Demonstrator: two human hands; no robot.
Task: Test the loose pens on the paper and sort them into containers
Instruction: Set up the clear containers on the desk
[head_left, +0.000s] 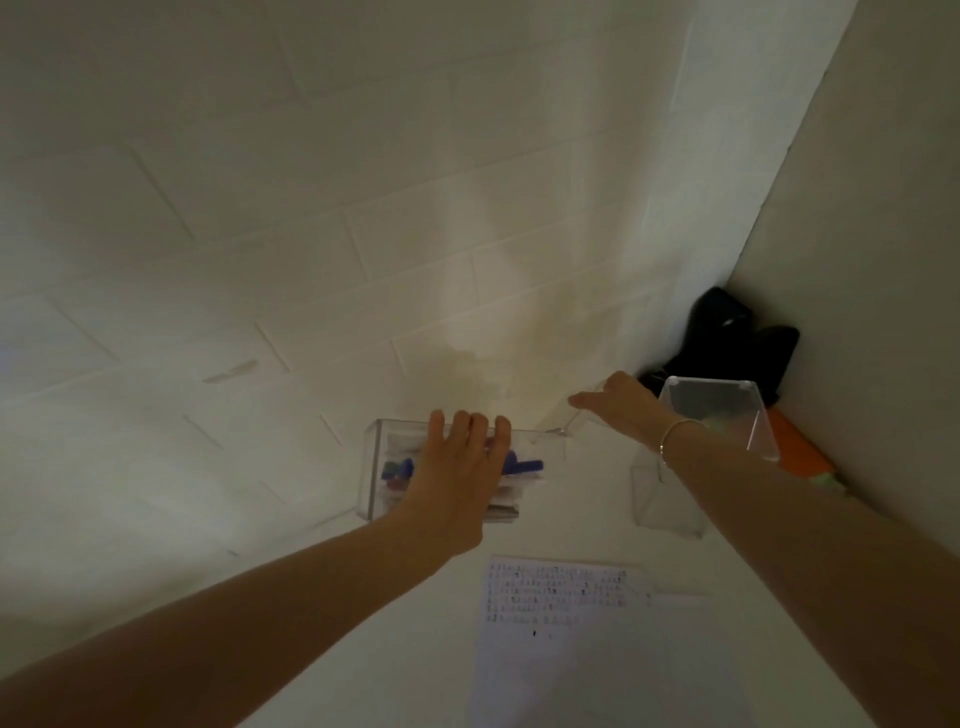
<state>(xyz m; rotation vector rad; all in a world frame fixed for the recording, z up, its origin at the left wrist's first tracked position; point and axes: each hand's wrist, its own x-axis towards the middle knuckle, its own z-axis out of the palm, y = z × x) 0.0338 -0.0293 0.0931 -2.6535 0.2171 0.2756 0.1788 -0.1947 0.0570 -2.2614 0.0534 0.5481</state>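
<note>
The picture is dim and a little blurred. The left hand (457, 467) lies on top of a clear plastic container (376, 467) that stands on the white table (311, 649) against the painted brick wall (260, 208). Its fingers (462, 426) are straight and slightly spread, and the tips reach over the far edge of the container; they press or rest on it and do not curl round it. Inside this container several pens (524, 465) are visible, blue and red ones, lying across each other; how many there are cannot be told. The right hand (618, 400) reaches forward to a second clear container (571, 415), near the wall and just to the right of the first one. The fingers are extended and touch its upper edge, but whether they hold it cannot be told, because the plastic is almost invisible here. A thin bracelet (670, 434) is on the right wrist. A third clear container (727, 410) stands tilted behind the right forearm, and below the forearm a further clear piece (665, 499) stands on the table. The test paper (571, 649) lies on the table near the person, between the two arms, with rows of small pen marks on its upper part. In the corner there is a black object (727, 332), and an orange thing (795, 447) lies beside the right wall.
</note>
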